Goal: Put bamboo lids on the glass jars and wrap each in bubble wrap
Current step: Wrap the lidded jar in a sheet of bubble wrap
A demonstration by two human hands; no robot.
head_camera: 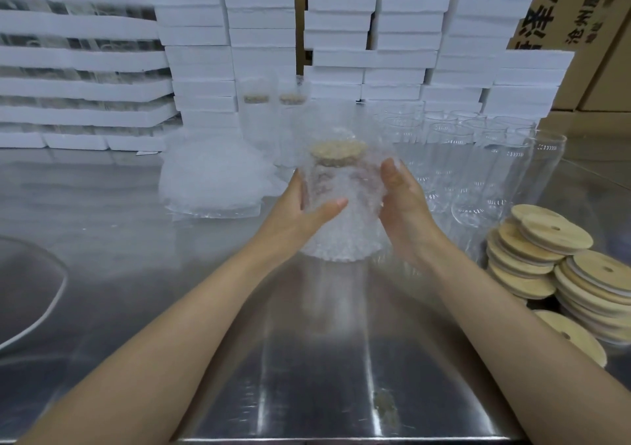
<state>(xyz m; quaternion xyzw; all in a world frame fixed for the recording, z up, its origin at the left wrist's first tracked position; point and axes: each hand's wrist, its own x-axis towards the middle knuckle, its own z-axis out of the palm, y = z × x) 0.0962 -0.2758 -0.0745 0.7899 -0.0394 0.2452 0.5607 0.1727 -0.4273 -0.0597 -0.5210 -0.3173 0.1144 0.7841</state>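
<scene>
Both hands clamp the jar from either side, held upright above the steel tabletop at frame centre. The left hand lays its thumb across the front; the right hand cups the other side. Bubble wrap surrounds the jar and stands up past its lid. From the jar, a wrap pile lies at 9 o'clock, two wrapped jars stand at 11, empty jars at 2, and stacked lids at 4. White foam boxes fill the back.
</scene>
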